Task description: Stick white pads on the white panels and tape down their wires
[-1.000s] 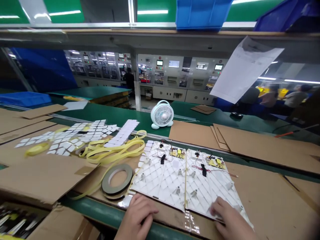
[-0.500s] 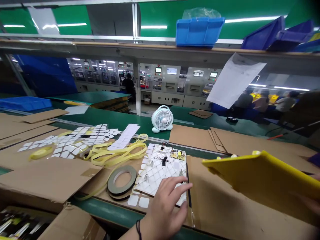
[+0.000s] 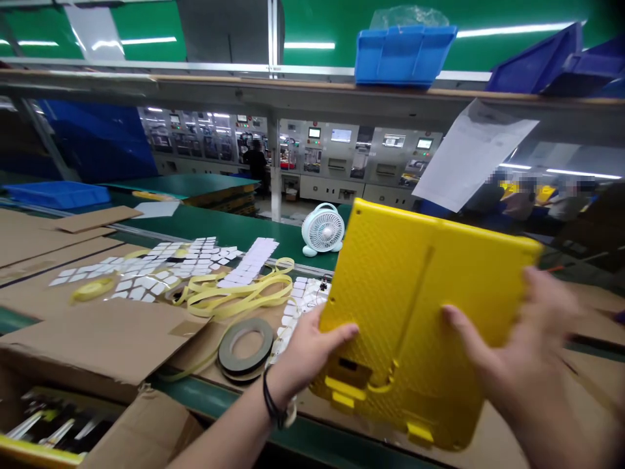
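Observation:
A yellow plastic housing panel (image 3: 390, 293), with a textured face and small tabs along its lower edge, is held up tilted over the bench. My left hand (image 3: 312, 348) grips its left side, thumb on the face and fingers hidden behind. On the right, my right hand (image 3: 517, 345) is wrapped around the other edge, blurred, with its thumb across the face. Behind the yellow panel, partly covered, lies a white housing panel (image 3: 312, 293) with dark wires. Beside my left forearm rests a roll of grey-green tape (image 3: 222, 348).
White adhesive pads (image 3: 141, 280) and loose yellow tape strips (image 3: 244, 293) cover cardboard at left. A small fan (image 3: 323, 231) stands behind. An open carton (image 3: 146, 423) sits front left. Blue bins (image 3: 403, 57) rest on the overhead shelf; a paper sheet (image 3: 476, 153) hangs at right.
The yellow panel has moved left and turned its textured face toward me, covering much of the white panel. My left hand has left the white panel and taken hold of the yellow one.

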Available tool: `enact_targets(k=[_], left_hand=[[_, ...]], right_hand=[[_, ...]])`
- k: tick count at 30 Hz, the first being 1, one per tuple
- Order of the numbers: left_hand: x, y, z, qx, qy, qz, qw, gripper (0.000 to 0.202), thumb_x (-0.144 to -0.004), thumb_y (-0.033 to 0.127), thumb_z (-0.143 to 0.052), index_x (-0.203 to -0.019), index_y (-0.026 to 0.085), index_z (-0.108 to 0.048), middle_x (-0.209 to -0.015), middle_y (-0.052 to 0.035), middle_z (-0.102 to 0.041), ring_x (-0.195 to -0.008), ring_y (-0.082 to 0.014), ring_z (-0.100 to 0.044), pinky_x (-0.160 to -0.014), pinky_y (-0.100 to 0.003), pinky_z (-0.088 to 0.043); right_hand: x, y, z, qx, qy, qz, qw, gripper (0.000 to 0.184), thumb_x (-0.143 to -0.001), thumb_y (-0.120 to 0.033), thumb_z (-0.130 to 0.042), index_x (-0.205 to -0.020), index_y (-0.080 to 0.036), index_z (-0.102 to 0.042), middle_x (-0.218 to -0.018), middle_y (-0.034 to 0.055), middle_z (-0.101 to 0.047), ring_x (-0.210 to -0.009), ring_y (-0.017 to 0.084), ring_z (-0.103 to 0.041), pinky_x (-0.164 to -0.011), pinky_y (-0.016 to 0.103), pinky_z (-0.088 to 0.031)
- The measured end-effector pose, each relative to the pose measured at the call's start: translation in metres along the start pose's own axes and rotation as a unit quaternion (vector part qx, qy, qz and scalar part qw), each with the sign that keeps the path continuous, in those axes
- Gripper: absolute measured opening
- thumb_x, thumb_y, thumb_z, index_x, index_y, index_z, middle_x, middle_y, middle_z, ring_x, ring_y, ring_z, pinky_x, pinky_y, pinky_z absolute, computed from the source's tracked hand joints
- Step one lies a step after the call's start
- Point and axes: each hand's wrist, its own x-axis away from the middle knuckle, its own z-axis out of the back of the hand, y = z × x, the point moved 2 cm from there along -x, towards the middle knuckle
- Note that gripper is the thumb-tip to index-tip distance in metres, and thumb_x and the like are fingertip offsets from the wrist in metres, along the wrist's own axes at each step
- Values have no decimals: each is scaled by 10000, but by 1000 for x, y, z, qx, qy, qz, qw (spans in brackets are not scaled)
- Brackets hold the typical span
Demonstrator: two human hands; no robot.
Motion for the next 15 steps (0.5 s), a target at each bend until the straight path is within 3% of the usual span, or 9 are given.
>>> enact_targets(k=[2, 4, 8, 11, 15], left_hand=[[-21, 6, 23, 39, 18, 32, 999, 440, -777, 313, -701, -1160, 164, -546, -1192, -128, -618, -1019, -277, -621, -858, -394, -529], [-44, 4, 48, 44, 12, 83, 996, 430, -773, 313, -700, -1138, 135, -561, -1218, -166, -598, -1018, -298, -622, -859, -419, -534], [-72, -21, 96, 13, 6, 245, 970, 467, -737, 316, -720, -1131, 120, -566, -1192, -195, -607, -991, -330, -633, -823, -458, -544], [-75, -43, 119, -37, 9, 282, 959, 482, -766, 408, -675, -1155, 147, -560, -1173, -172, -625, -992, -323, -635, -828, -447, -539], [-68, -64, 134, -213, 36, 187, 958, 534, -807, 543, -560, -1196, 177, -563, -1212, -140, -610, -1079, -322, -591, -929, -432, -474]], right_hand=[[2, -9, -39, -60, -63, -62, 994, 868, -796, -551, -574, -1464, -182, -160, -1450, 176, -266, -1304, 377, -316, -1006, 561, -352], [10, -8, -84, -118, -150, -146, 971, 771, -852, -536, -476, -1463, -185, -164, -1395, 183, -377, -1212, 362, -449, -924, 514, -437], [34, 10, -154, -71, -287, -247, 923, 726, -862, -516, -424, -1458, -146, -236, -1273, 183, -527, -1167, 365, -501, -942, 478, -422], [53, 20, -179, -55, -347, -254, 901, 743, -862, -518, -415, -1454, -98, -253, -1251, 185, -551, -1191, 353, -489, -954, 444, -417], [71, 22, -186, -60, -374, -254, 890, 762, -855, -541, -444, -1456, -109, -258, -1251, 179, -558, -1180, 327, -508, -948, 415, -424]])
